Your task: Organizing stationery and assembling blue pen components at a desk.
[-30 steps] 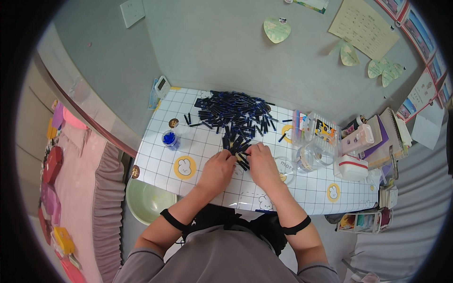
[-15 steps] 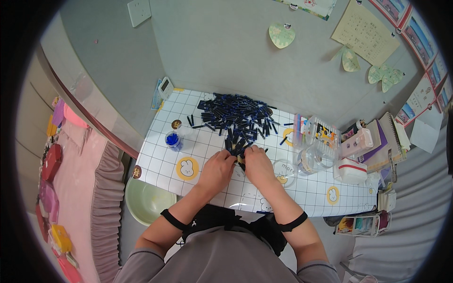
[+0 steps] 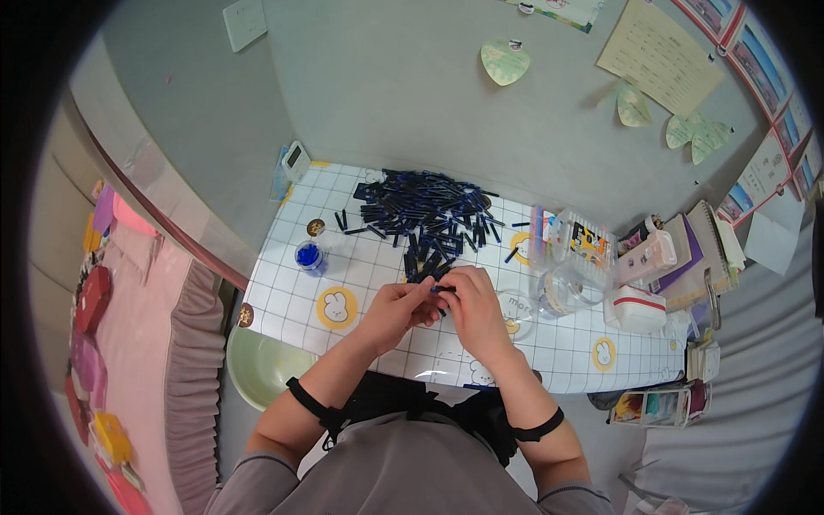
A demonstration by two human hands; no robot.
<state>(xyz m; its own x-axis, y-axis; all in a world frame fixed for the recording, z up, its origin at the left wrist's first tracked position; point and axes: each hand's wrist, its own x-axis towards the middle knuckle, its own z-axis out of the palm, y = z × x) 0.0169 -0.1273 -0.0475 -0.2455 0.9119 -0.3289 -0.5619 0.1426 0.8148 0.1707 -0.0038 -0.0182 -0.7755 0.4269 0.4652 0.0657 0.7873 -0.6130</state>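
Close in front of me, my left hand and my right hand meet at the near end of a dark pile. Between their fingertips is a short dark blue tube that looks like an ink cartridge. The fingers of both hands are closed on it, hiding part of it. Many similar black and blue cartridges lie heaped toward the wall, with a smaller cluster just beyond my fingers. To the left stands a clear jar with bright blue small pieces inside.
A clear round lid or dish lies right of my hands on the checked tabletop. Clear containers, a white-red pouch and notebooks crowd the right side. Below the left edge is a pale green basin.
My hands have lifted slightly from the cartridges at the table and now hold one cartridge between their fingertips. The left hand has turned, its fingers curling under. The view has shifted slightly.
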